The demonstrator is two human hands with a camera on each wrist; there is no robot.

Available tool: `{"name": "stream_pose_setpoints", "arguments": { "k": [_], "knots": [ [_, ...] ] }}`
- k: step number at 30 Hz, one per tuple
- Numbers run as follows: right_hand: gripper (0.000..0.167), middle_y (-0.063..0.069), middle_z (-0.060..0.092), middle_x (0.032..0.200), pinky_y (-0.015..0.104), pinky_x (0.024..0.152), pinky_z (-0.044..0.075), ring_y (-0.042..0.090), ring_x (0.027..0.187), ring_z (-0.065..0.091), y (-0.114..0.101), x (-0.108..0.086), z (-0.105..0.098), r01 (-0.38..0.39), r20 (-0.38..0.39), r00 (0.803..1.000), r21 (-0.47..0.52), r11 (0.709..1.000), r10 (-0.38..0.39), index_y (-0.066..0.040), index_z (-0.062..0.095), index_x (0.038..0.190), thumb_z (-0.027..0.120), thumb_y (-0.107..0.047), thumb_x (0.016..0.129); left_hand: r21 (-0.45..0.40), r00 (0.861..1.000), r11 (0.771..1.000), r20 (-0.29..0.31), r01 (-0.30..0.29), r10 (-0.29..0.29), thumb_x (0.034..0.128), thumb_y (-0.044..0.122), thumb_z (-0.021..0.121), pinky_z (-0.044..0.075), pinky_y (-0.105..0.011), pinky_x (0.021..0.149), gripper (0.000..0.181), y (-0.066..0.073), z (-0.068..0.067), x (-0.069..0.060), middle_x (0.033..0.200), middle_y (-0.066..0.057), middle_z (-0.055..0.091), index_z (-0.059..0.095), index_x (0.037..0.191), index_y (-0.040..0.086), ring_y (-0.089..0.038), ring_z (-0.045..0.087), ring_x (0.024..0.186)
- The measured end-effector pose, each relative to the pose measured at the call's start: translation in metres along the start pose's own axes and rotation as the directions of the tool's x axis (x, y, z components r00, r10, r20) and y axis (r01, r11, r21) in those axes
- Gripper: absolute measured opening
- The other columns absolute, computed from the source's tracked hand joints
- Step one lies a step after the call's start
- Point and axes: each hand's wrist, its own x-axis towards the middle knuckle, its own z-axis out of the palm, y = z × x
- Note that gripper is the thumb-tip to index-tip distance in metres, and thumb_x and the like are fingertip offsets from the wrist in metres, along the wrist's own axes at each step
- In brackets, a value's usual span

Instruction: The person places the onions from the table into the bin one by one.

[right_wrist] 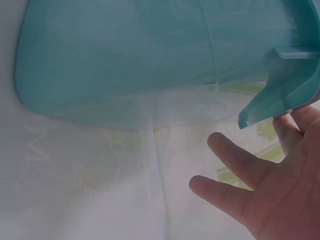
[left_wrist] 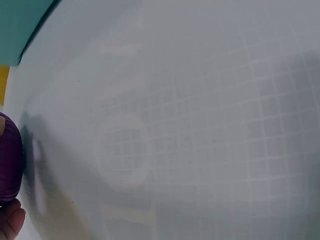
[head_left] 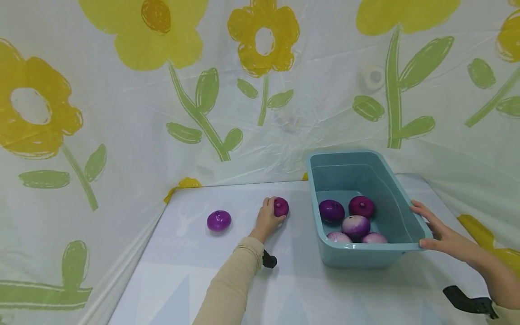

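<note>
My left hand (head_left: 266, 221) grips a red onion (head_left: 281, 206) at the middle of the table, its fingers and thumb around the onion's left side. In the left wrist view, only part of this onion (left_wrist: 9, 160) and a fingertip show at the left edge. Another red onion (head_left: 219, 220) sits farther left. Against the light blue plastic bin (head_left: 371, 258), my right hand (head_left: 448, 237) touches the right rim near the front corner. Its fingers look straight and spread in the right wrist view. Inside the bin lie several onions (head_left: 355, 226), some dark purple, some paler.
The bin stands on a white table (head_left: 178, 266) with faint printed patterns. A white curtain (head_left: 284, 149) with yellow flowers hangs behind the table and down its sides. Black straps (head_left: 467, 300) are on the wrists.
</note>
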Motion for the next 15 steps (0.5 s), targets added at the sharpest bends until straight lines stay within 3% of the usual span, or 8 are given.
{"name": "stream_pose_setpoints", "arguments": {
  "k": [1, 8, 15],
  "knots": [
    [0.077, -0.023, -0.005, 0.149, 0.079, 0.07, 0.024, -0.016, 0.109, 0.018, 0.0, 0.0, 0.0, 0.004, 0.0, 1.0, -0.001, 1.0, -0.004, -0.014, 0.007, 0.148, 0.052, -0.005, 0.086, 0.0, 1.0, 1.0, -0.004, 0.003, -0.003, 0.073, 0.02, 0.077, 0.048, -0.043, 0.084, 0.064, 0.0, -0.001, 0.0, 0.118, -0.015, 0.045, 0.043, 0.126, 0.005, -0.035, 0.056, 0.095],
    [0.079, -0.022, -0.006, 0.149, 0.079, 0.071, 0.026, -0.017, 0.107, 0.018, -0.001, 0.001, 0.0, 0.012, 0.009, 1.0, 0.002, 1.0, -0.012, -0.012, 0.006, 0.147, 0.052, -0.003, 0.084, -0.006, 0.999, 1.0, -0.036, 0.022, -0.022, 0.0723, 0.021, 0.076, 0.048, -0.043, 0.083, 0.061, 0.0, -0.012, 0.007, 0.114, -0.015, 0.048, 0.045, 0.123, 0.004, -0.034, 0.057, 0.095],
    [0.079, -0.022, -0.006, 0.149, 0.077, 0.07, 0.03, -0.016, 0.106, 0.019, 0.0, 0.001, -0.001, 0.02, 0.017, 1.0, 0.0, 1.0, -0.02, -0.012, 0.006, 0.147, 0.053, -0.002, 0.084, -0.005, 0.997, 0.997, -0.02, 0.077, -0.078, 0.0733, 0.03, 0.073, 0.048, -0.042, 0.083, 0.063, 0.007, -0.032, 0.017, 0.12, -0.014, 0.049, 0.045, 0.125, 0.008, -0.03, 0.058, 0.098]
  ]
}}
